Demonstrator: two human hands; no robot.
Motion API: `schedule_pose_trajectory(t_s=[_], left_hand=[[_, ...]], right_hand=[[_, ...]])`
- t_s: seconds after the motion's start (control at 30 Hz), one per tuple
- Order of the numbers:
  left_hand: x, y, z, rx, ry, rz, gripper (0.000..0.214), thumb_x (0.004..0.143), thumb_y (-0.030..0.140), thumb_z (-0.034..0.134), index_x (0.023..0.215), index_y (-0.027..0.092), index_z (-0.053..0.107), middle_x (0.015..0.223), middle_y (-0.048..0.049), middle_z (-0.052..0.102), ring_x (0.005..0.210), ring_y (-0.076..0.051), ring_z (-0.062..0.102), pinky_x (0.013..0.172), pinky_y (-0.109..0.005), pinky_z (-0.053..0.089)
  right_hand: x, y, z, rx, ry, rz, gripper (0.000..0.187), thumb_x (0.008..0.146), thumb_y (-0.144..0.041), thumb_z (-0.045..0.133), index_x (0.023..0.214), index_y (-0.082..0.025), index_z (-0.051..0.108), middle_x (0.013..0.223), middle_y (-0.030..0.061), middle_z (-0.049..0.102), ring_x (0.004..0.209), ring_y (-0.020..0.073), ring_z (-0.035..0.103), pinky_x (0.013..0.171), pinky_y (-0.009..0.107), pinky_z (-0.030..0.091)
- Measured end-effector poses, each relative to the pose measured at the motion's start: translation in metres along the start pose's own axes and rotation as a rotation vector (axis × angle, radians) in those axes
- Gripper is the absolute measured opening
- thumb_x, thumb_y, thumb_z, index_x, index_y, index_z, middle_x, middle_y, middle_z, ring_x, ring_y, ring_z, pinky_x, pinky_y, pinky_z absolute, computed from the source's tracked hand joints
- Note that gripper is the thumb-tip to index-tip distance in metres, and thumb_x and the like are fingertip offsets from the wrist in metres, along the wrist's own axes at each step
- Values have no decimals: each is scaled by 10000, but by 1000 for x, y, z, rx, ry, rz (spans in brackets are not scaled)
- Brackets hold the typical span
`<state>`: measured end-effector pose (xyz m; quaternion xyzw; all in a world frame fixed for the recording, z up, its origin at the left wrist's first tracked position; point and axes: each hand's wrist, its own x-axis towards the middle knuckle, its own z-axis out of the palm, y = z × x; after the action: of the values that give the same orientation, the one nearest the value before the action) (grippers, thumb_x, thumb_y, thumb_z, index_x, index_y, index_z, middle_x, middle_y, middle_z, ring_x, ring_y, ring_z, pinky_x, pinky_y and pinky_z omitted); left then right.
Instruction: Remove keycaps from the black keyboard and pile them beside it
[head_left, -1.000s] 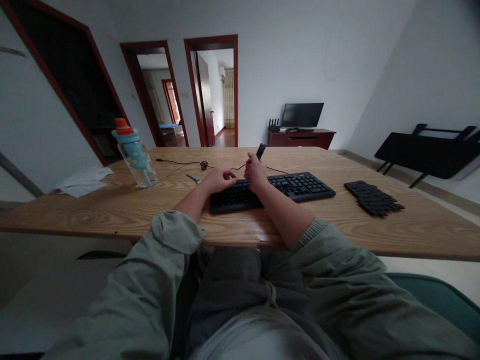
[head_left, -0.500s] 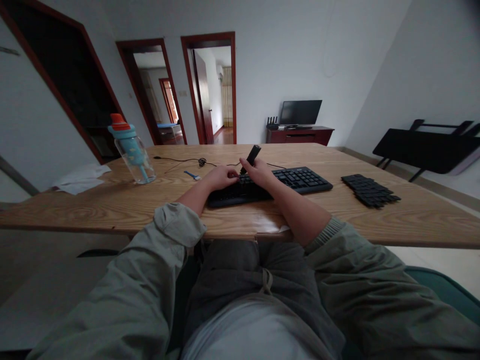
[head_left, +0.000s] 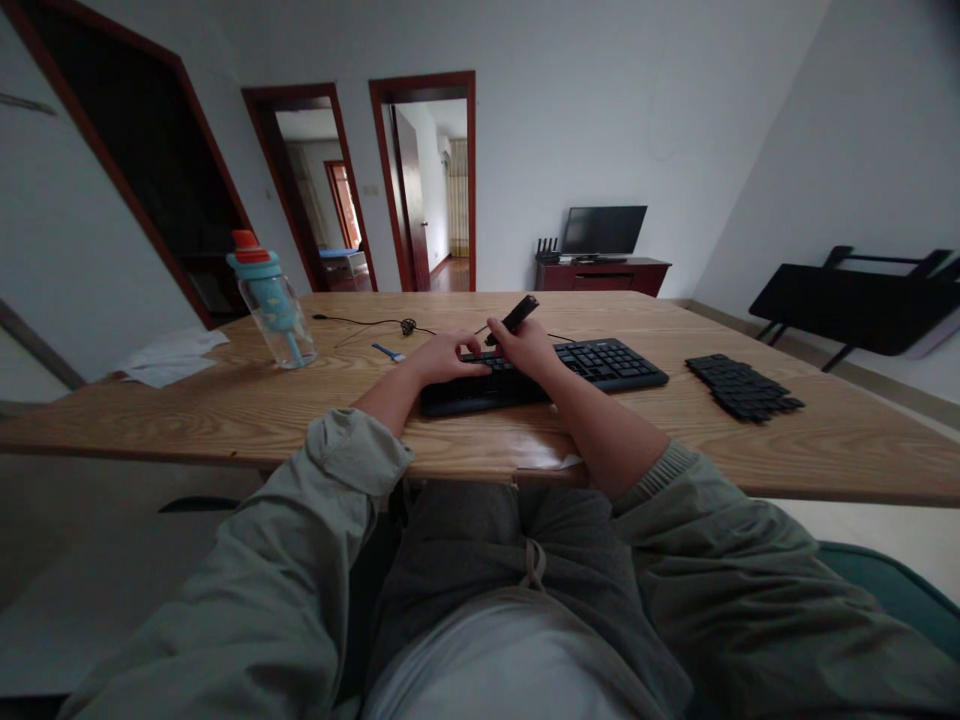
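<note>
A black keyboard (head_left: 600,365) lies on the wooden table (head_left: 225,415) in front of me. My left hand (head_left: 444,357) rests on its left part with the fingers curled down onto the keys. My right hand (head_left: 529,348) sits over the keyboard's middle and grips a slim black tool (head_left: 514,316), which tilts up and to the right. A pile of loose black keycaps (head_left: 742,390) lies to the right of the keyboard.
A clear bottle with a teal and orange cap (head_left: 271,300) stands at the left, white paper (head_left: 171,357) beyond it. A small blue tool (head_left: 388,352) and a black cable (head_left: 375,324) lie behind the keyboard. A folded black table (head_left: 855,300) stands at the right wall.
My right hand has lowered onto the keyboard and the black tool has tipped from upright to slanting right. My left hand has moved right, closer to the right hand.
</note>
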<state>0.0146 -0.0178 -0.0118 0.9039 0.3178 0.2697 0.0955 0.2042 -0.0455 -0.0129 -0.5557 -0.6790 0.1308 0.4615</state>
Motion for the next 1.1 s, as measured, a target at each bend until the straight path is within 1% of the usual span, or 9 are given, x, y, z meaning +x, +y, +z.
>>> schedule_pose_trajectory(t_s=[0.07,0.13,0.2,0.4,0.5,0.67,0.83,0.93,1.1], left_hand=[[1,0,0,16,-50,42,287,751,430,730,883,176,725,911,-33,617,756,-156,574,737,-286,469],[1,-2,1,14,-68,70,218,783,365,703,895,184,751,947,-45,611,804,-165,591,787,-294,480],[2,-5,2,17,-90,91,185,804,336,684,886,192,765,958,-50,614,847,-172,600,827,-299,484],[1,-9,2,40,-149,147,221,873,324,603,962,202,764,1066,-62,618,950,-169,614,931,-288,474],[0,-8,1,43,-152,147,226,873,305,591,976,198,761,1103,-69,618,990,-178,616,963,-290,464],[0,-6,0,38,-68,113,187,808,311,667,908,181,757,1019,-64,624,914,-185,618,904,-321,487],[1,-5,1,34,-46,101,120,789,284,686,802,186,753,980,-52,630,875,-171,611,856,-299,489],[1,-5,1,46,-51,111,148,811,302,668,826,190,763,971,-55,640,873,-176,611,857,-306,486],[1,-5,1,42,-93,147,191,846,320,627,891,200,768,978,-61,648,911,-182,613,898,-309,484]], right_hand=[[0,0,0,-9,-4,-13,505,890,-547,490,602,-153,621,573,58,649,543,152,595,557,241,390],[-1,-1,-1,-30,5,-20,505,883,-545,496,574,-160,600,551,54,633,535,154,587,547,244,377],[-2,-1,-1,-57,9,-14,506,878,-544,496,554,-165,581,535,52,617,531,155,579,543,247,368],[-3,-3,-4,-124,4,-37,464,888,-505,478,608,-157,604,576,57,632,551,154,574,545,245,348],[-3,-5,-5,-157,6,-34,453,890,-491,479,615,-155,610,606,67,647,565,156,579,547,248,342],[-4,-6,-5,-155,-8,-1,439,894,-476,481,634,-154,627,635,73,668,591,161,600,559,241,358],[-3,-5,-5,-146,4,-7,427,893,-465,487,627,-159,619,652,77,677,605,167,610,563,241,369],[-2,-5,-6,-132,13,2,432,903,-467,470,640,-160,622,658,82,682,615,173,621,569,240,383],[-2,-3,-6,-144,29,7,414,897,-468,485,662,-161,632,684,88,693,657,187,645,591,237,405]])
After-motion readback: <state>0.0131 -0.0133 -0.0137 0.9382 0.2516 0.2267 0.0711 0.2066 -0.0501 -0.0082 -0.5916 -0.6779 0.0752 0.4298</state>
